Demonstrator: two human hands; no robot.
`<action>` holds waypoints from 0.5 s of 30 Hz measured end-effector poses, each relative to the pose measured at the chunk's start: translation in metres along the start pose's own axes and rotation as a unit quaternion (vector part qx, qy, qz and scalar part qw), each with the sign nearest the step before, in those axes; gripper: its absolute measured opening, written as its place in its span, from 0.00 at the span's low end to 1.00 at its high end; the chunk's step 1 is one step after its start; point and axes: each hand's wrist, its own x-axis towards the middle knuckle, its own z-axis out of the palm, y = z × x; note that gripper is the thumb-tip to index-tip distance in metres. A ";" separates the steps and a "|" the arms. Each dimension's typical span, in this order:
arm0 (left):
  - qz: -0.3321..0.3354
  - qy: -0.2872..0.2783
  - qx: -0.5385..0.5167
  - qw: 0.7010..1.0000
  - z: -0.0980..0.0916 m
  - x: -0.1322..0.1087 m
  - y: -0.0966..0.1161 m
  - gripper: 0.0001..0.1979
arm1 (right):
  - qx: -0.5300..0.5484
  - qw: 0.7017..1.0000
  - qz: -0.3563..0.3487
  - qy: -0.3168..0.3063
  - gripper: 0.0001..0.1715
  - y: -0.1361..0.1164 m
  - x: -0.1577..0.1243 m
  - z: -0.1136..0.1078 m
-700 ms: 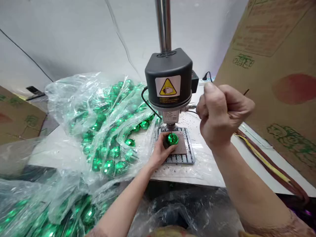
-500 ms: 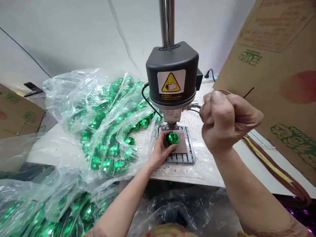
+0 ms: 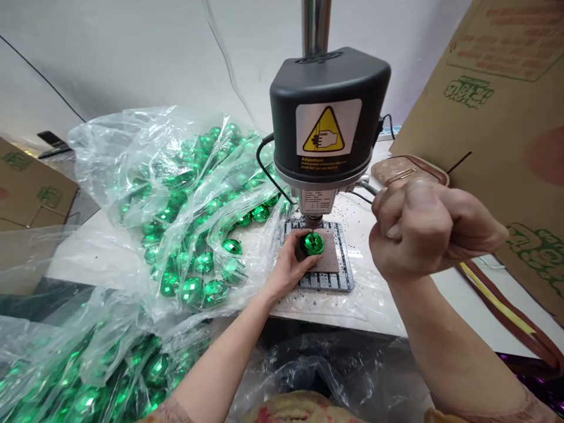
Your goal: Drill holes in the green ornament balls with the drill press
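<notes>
My left hand (image 3: pixel 293 258) is closed around a shiny green faceted ball (image 3: pixel 314 242), fingers behind it and thumb in front. The ball sits on a brown board (image 3: pixel 328 258) over the slotted metal base (image 3: pixel 324 283) of a small bench drill press (image 3: pixel 328 88). Its thin bit (image 3: pixel 312 232) comes down at the ball's top; whether it has entered the ball I cannot tell. My right hand (image 3: pixel 423 229) is a fist at the end of the press's metal lever (image 3: pixel 368 187), whose grip is hidden inside the fingers.
Clear plastic bags of green balls (image 3: pixel 191 288) cover the left of the white table (image 3: pixel 379 294) and the lower left. Dark shavings are scattered around the base. A brown patterned purse (image 3: pixel 396 170) and strap lie behind my right hand, beside a tall cardboard box (image 3: pixel 497 135).
The press head looks larger and farther right as the view shifts. My right fist appears lower and farther right, uncovering the purse. My left hand still holds the ball under the bit.
</notes>
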 end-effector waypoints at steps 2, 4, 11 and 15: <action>-0.002 0.000 0.000 1.000 0.000 0.000 0.001 0.24 | -0.005 1.000 -0.006 0.003 0.27 0.002 -0.004 -0.002; -0.003 -0.002 0.001 1.000 0.000 0.000 0.001 0.24 | 0.002 1.000 -0.031 0.004 0.27 0.005 -0.007 -0.004; -0.007 -0.004 -0.007 1.000 0.000 -0.001 0.001 0.25 | 0.066 0.991 -0.117 -0.012 0.25 0.014 -0.008 0.000; 0.002 0.002 0.003 1.000 0.000 -0.001 0.000 0.25 | 0.093 0.987 -0.130 -0.033 0.24 0.022 -0.012 -0.004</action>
